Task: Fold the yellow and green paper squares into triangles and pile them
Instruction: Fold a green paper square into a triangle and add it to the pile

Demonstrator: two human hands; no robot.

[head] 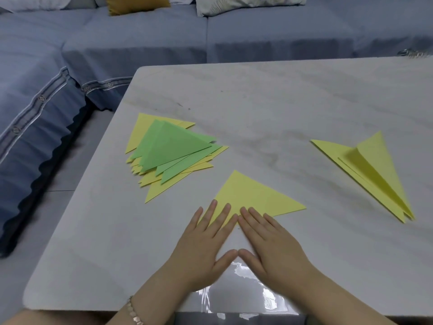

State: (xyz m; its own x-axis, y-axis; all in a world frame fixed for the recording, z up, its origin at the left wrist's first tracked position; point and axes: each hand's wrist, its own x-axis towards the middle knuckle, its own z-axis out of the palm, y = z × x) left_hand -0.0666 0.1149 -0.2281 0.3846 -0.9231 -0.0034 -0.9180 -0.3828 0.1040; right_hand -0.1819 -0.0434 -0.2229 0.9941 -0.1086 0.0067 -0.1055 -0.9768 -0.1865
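Observation:
A yellow paper folded into a triangle (253, 195) lies near the middle of the table. My left hand (203, 245) and my right hand (271, 242) lie flat side by side, straight fingers pressing on the triangle's near edge, index fingertips and thumbs touching. To the left sits a fanned pile of folded triangles (168, 156), green ones on top of yellow ones. At the right lies a small stack of yellow papers (375, 174), the top sheet half folded and standing up a little.
The white marble table (281, 109) has a rounded left corner and a glossy near edge. A blue sofa (117, 43) with cushions runs behind and to the left. A small shiny object (412, 53) sits at the table's far right edge.

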